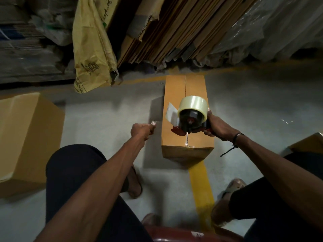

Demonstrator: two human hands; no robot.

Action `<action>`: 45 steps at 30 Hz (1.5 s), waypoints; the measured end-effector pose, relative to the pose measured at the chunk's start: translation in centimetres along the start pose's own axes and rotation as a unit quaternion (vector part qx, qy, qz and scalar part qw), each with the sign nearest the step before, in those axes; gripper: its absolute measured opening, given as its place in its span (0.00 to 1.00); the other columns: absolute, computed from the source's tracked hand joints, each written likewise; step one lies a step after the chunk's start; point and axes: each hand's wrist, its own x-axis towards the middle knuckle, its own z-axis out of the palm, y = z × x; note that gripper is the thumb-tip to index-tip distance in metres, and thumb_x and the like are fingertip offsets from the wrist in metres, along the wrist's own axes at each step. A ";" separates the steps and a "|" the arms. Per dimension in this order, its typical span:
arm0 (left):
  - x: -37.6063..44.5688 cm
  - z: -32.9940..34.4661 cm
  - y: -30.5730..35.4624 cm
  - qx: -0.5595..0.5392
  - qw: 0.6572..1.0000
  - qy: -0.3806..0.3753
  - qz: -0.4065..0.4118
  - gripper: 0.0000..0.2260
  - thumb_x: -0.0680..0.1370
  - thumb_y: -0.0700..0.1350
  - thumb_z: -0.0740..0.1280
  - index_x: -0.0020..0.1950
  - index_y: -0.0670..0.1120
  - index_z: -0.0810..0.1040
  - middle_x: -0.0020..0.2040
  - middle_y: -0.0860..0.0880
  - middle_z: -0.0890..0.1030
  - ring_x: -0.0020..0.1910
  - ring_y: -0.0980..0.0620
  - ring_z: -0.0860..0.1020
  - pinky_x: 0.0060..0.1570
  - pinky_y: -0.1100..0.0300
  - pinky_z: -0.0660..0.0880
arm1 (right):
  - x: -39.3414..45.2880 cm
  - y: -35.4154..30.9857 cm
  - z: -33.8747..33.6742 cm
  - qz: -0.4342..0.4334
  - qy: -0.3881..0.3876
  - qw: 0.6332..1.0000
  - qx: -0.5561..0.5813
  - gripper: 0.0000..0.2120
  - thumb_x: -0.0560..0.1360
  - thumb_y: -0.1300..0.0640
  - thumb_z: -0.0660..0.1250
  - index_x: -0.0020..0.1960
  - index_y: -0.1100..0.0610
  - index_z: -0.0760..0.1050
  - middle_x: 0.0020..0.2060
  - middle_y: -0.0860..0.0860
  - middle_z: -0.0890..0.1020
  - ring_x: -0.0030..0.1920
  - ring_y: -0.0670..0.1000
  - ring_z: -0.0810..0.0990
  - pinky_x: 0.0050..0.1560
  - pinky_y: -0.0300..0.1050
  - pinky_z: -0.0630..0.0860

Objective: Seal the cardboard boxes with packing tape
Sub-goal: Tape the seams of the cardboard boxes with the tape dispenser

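on the grey floor (pixel 108 119), between the knees, a narrow box (pixel 187 109) lying lengthwise away from the body, flaps shut, centre seam bare along most of the top. near end just started: a short strip of clear tape (pixel 187 141) stuck over the front edge and running up to the dispenser (pixel 189 119). looks light and probably empty, so likely to slide on smooth concrete under a forward pull; stiff at edges and corners, softer along the seam where flaps can sag. best held down on a long side or top corner, away from the seam. tape thin, glossy, sticky, prone to wrinkle if tension drops. right hand (pixel 217 127) wrapped around the dispenser's red handle, fingers curled tight, roll (pixel 193 105) riding above the seam. left hand (pixel 139 131) off the box, just left of its side, fingers closed around something small and pale (pixel 153 123); cannot tell what it is. probably wanted flat on the box as a brace. farther left, a larger box (pixel 26 137); beyond, a yellow sack (pixel 90 46), stacked flat cardboard (pixel 183 28) and plastic-wrapped bundles (pixel 279 23). yellow line (pixel 201 180) running under the narrow box.
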 end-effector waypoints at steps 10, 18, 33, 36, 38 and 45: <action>1.8 4.4 -9.9 0.117 0.993 0.006 0.018 0.10 0.74 0.57 0.76 0.44 0.51 0.89 0.46 0.49 0.87 0.49 0.45 0.83 0.48 0.56 0.78 | 1.8 7.2 -0.9 0.078 -0.005 0.986 -0.148 0.48 0.78 0.25 0.34 0.34 0.59 0.77 0.30 0.56 0.81 0.30 0.52 0.76 0.41 0.49 0.76; 3.3 5.2 -12.1 0.185 0.982 0.036 0.009 0.11 0.76 0.58 0.74 0.43 0.51 0.88 0.48 0.49 0.87 0.49 0.43 0.82 0.49 0.53 0.79 | 3.9 9.4 1.0 0.097 -0.015 0.967 -0.236 0.46 0.80 0.28 0.33 0.31 0.57 0.76 0.26 0.53 0.82 0.28 0.50 0.78 0.42 0.46 0.77; 4.7 5.6 -12.6 0.163 0.986 0.042 -0.021 0.13 0.76 0.58 0.73 0.43 0.50 0.88 0.44 0.48 0.85 0.47 0.43 0.82 0.46 0.54 0.77 | 5.6 10.0 2.4 0.099 -0.006 0.957 -0.272 0.42 0.82 0.33 0.35 0.31 0.56 0.74 0.28 0.52 0.82 0.32 0.52 0.81 0.42 0.44 0.72; 4.8 5.8 -12.8 0.158 0.987 0.030 -0.031 0.13 0.76 0.59 0.72 0.44 0.50 0.88 0.45 0.47 0.86 0.48 0.42 0.82 0.48 0.54 0.78 | 5.9 10.4 2.5 0.091 -0.004 0.954 -0.284 0.42 0.83 0.33 0.35 0.33 0.57 0.75 0.31 0.55 0.83 0.36 0.54 0.82 0.44 0.45 0.73; 5.1 6.0 -12.9 0.150 0.988 0.016 -0.037 0.13 0.76 0.59 0.72 0.40 0.51 0.86 0.44 0.49 0.86 0.48 0.44 0.83 0.51 0.53 0.80 | 6.0 10.6 2.7 0.084 -0.002 0.951 -0.298 0.41 0.84 0.35 0.36 0.34 0.57 0.75 0.31 0.54 0.83 0.36 0.53 0.82 0.45 0.46 0.73; 5.0 6.4 -12.5 0.165 0.983 0.019 -0.072 0.17 0.77 0.60 0.71 0.55 0.49 0.88 0.52 0.47 0.86 0.52 0.44 0.82 0.48 0.55 0.75 | 6.3 11.4 2.8 0.067 0.001 0.938 -0.339 0.41 0.83 0.36 0.36 0.40 0.61 0.77 0.34 0.57 0.82 0.39 0.57 0.81 0.46 0.49 0.75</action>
